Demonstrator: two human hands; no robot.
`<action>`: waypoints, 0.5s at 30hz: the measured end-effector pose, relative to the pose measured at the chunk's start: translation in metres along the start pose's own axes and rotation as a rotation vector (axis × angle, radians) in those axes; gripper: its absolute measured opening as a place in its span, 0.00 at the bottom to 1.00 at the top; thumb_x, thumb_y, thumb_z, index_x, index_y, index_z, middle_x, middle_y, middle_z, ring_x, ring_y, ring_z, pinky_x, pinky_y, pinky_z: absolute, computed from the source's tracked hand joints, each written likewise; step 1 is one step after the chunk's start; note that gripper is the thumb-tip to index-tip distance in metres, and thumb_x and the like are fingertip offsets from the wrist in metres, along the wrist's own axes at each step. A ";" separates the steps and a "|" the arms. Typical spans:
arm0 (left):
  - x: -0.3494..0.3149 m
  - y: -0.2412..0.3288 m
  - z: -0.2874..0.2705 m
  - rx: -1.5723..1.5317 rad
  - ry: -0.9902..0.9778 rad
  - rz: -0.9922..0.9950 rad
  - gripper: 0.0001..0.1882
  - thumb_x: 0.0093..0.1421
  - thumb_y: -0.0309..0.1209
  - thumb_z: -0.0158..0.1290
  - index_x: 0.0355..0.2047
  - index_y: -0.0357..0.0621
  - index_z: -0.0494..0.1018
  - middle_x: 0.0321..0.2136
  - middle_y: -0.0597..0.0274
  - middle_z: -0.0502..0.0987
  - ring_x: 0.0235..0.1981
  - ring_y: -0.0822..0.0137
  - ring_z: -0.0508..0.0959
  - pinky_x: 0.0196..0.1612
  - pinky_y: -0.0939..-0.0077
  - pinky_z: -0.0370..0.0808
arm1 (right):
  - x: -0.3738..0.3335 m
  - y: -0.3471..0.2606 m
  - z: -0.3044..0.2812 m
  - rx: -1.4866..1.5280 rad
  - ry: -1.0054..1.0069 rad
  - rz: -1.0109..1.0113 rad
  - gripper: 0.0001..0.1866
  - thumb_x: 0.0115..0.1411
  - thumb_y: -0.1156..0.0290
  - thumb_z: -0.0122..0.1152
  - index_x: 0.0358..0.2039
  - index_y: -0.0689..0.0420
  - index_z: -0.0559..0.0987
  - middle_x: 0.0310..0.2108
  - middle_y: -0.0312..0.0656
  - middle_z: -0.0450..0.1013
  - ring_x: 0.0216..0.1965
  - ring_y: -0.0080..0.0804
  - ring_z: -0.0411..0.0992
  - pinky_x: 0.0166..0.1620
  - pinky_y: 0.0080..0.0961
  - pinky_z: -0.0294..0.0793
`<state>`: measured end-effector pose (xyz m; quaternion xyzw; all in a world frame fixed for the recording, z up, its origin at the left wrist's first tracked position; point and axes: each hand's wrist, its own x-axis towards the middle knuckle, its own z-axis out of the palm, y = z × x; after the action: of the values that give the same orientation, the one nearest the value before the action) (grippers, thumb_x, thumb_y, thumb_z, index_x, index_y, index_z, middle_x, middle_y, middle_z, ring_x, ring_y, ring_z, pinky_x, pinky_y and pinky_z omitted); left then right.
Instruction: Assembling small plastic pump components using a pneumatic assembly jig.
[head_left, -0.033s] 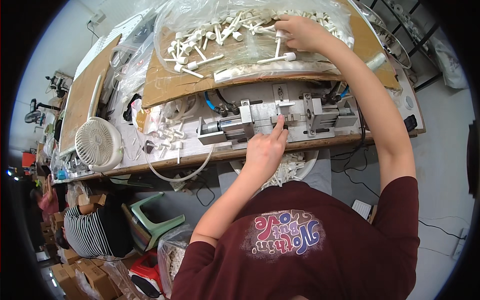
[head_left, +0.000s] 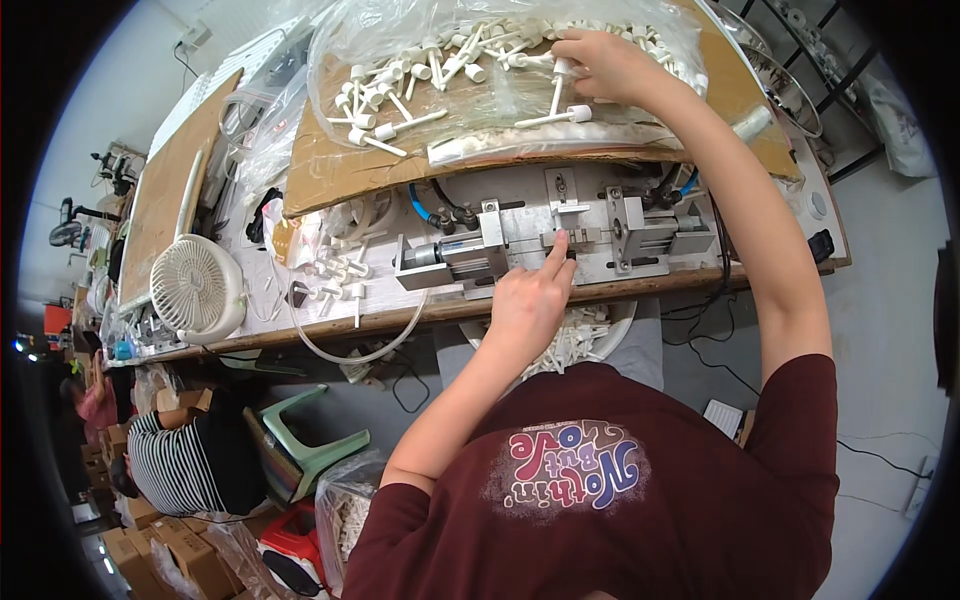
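Reaching to the 12 o'clock area of the bench, the right hand [head_left: 605, 62] pinches the stem of a white plastic T-shaped part [head_left: 556, 88] between thumb and fingertips, inside a clear crinkled plastic bag [head_left: 400, 30] heaped with like white pieces. That bag rests on a flat brown corrugated cardboard sheet [head_left: 330, 165] spanning the upper bench.

At centre, the left hand [head_left: 528, 300] has its index finger extended, the tip touching the middle of a grey metal press fixture [head_left: 560, 240] with a block-shaped pneumatic cylinder at its 9 o'clock end and blue hoses [head_left: 420, 205] looping at its 11 o'clock corner; the remaining fingers are loosely curled and grasp nothing visible.

Just below the fixture, at 6 o'clock of it, a round white basin [head_left: 620, 320] holds more white plastic pieces. At 9 o'clock stands a small round white desk fan [head_left: 195, 290] with a ribbed grille, and loose white T-shaped pieces [head_left: 335, 268] lie between it and the fixture. Brown cardboard boxes [head_left: 150, 545] are stacked at 7 o'clock on the floor, beside a pale green plastic stool [head_left: 310, 440].
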<state>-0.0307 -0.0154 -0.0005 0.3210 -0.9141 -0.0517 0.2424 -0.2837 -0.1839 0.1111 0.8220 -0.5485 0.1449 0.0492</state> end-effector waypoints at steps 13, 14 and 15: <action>-0.002 -0.003 -0.001 -0.109 -0.005 -0.049 0.14 0.50 0.30 0.62 0.39 0.46 0.78 0.54 0.60 0.75 0.21 0.58 0.79 0.27 0.70 0.77 | -0.002 0.018 -0.030 0.673 -0.053 0.411 0.17 0.56 0.60 0.69 0.38 0.61 0.77 0.24 0.34 0.71 0.23 0.17 0.71 0.26 0.17 0.71; -0.002 -0.002 -0.001 -0.106 -0.010 -0.050 0.14 0.50 0.30 0.62 0.39 0.46 0.78 0.54 0.60 0.75 0.21 0.58 0.80 0.27 0.70 0.77 | -0.005 0.022 -0.029 0.772 -0.022 0.413 0.18 0.57 0.59 0.68 0.37 0.61 0.77 0.24 0.33 0.71 0.22 0.15 0.70 0.25 0.14 0.70; -0.001 -0.002 -0.001 -0.104 -0.016 -0.052 0.13 0.51 0.30 0.62 0.39 0.46 0.78 0.54 0.60 0.75 0.21 0.58 0.80 0.28 0.70 0.77 | -0.007 0.020 -0.029 0.852 0.015 0.407 0.19 0.57 0.57 0.69 0.36 0.60 0.76 0.24 0.31 0.71 0.23 0.13 0.70 0.26 0.10 0.70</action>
<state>-0.0278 -0.0160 -0.0004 0.3311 -0.9034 -0.1077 0.2501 -0.3098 -0.1787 0.1348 0.6439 -0.5898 0.3697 -0.3177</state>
